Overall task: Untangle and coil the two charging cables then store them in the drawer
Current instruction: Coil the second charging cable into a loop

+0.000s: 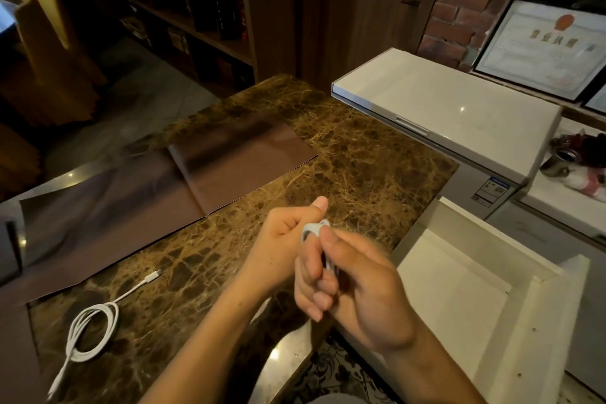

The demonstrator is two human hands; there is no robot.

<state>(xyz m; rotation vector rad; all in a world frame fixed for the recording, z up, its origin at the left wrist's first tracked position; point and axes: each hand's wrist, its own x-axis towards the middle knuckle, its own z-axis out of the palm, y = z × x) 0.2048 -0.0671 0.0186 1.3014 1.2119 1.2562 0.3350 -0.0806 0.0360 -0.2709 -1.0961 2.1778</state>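
One white charging cable [93,331] lies coiled on the marble counter [360,154] at the lower left, both plug ends trailing out of the loop. A second white cable [311,229] is bunched into a small coil between my hands, mostly hidden by fingers. My left hand [288,239] is closed around that coil, thumb up. My right hand [354,282] pinches the same coil from the right. Both hands hover over the counter's right edge, beside the open white drawer [537,292] at the lower right, whose visible floor holds nothing.
A brown leather mat [131,193] covers the counter's left and middle. A white chest appliance [452,108] stands behind the drawer. Framed certificates [544,49] lean on the brick wall at the right, with a metal cup [557,161] below. Dark shelves stand behind.
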